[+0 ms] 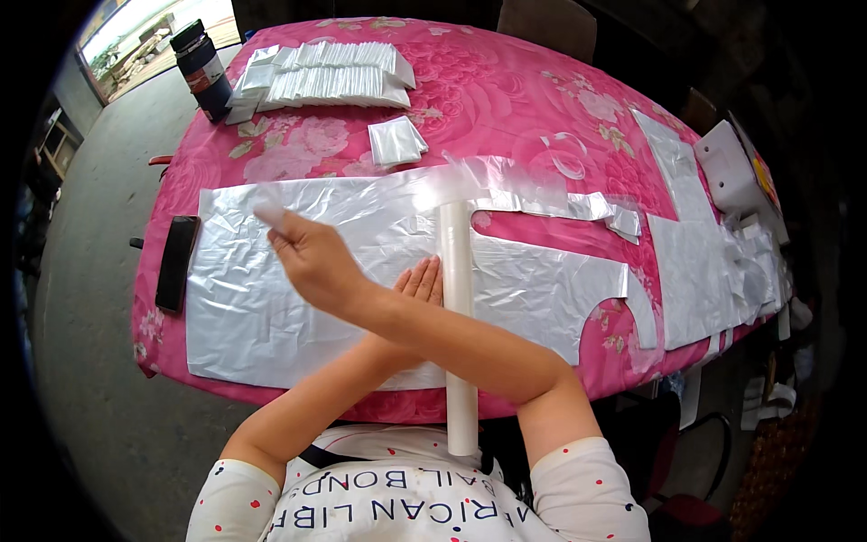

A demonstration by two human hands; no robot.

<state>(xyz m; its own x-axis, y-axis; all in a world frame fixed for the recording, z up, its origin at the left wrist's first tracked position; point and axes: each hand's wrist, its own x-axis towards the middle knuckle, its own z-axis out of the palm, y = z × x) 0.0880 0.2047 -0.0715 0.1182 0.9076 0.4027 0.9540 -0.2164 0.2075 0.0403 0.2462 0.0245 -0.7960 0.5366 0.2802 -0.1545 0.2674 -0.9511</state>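
Your arms are crossed over each other in the middle of the frame. Your right hand (pixel 312 257) reaches across to the left of centre, and its fingers (pixel 271 217) are pinched shut on a corner of the thin clear plastic sheet (pixel 361 194), lifting that bit just off the counter (pixel 506 99). Your left hand (pixel 421 282) sits under the right forearm, flat and open, fingers stretched out, pressing down on the silvery plastic bag (pixel 271 298) right beside the white tube (pixel 458 307). It isn't gripping anything, just resting on top.

The bag is spread wide across the lower middle of the frame, wrinkled, with its handle cutouts off to the right of centre. The tube lies on top of it, running from mid-frame straight down toward your chest and sticking out past the counter edge at the bottom.

Other stuff around: the counter has a pink flowery cloth on it. A neat stack of folded bags (pixel 325 77) sits at the upper left, with one small folded bag (pixel 396 142) just below it. A dark bottle (pixel 202 68) stands at the far upper left corner. A black phone (pixel 176 262) lies at the left edge, near the bag. More flat bags (pixel 700 262) are laid out on the right side.
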